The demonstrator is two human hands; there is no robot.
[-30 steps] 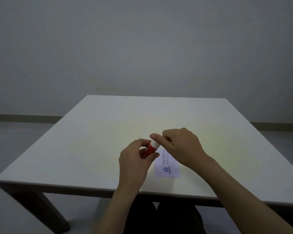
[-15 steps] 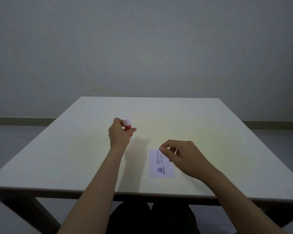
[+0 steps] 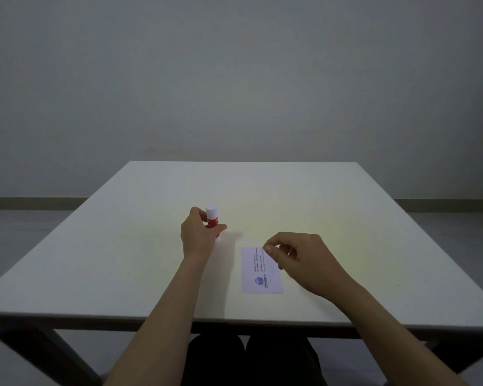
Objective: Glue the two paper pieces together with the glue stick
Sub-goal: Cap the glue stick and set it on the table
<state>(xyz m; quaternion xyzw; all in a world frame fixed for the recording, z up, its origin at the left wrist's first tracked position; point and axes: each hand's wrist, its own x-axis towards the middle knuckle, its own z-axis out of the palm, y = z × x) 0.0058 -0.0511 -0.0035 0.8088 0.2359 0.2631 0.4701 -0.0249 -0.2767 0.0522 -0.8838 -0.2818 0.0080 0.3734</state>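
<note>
Standing the glue stick (image 3: 213, 222) up on the bench (image 3: 101, 263), the left hand (image 3: 200, 235) grips it; the right hand (image 3: 299, 260) pinches the paper (image 3: 260, 274) edge.

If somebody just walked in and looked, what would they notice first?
Probably the red glue stick with its white cap, standing upright near the middle of the pale table, with the left hand wrapped around it. Next, the white paper with small print and a blue round logo, lying flat to its right, where the right hand pinches at its far edge.
</note>
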